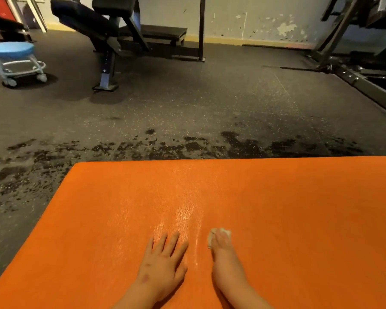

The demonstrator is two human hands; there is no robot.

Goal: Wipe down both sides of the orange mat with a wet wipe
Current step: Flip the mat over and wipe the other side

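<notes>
Gleaming orange mat (288,204) on gym floor (187,103); left hand (163,262) spread flat, right hand (224,253) flat on wet wipe (210,240).

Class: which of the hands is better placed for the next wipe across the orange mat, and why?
Right: the right hand presses the wipe onto the mat. The left hand lies flat beside it, holding nothing.

Blurred right hand (224,253) covers most of wet wipe (210,240).
</notes>
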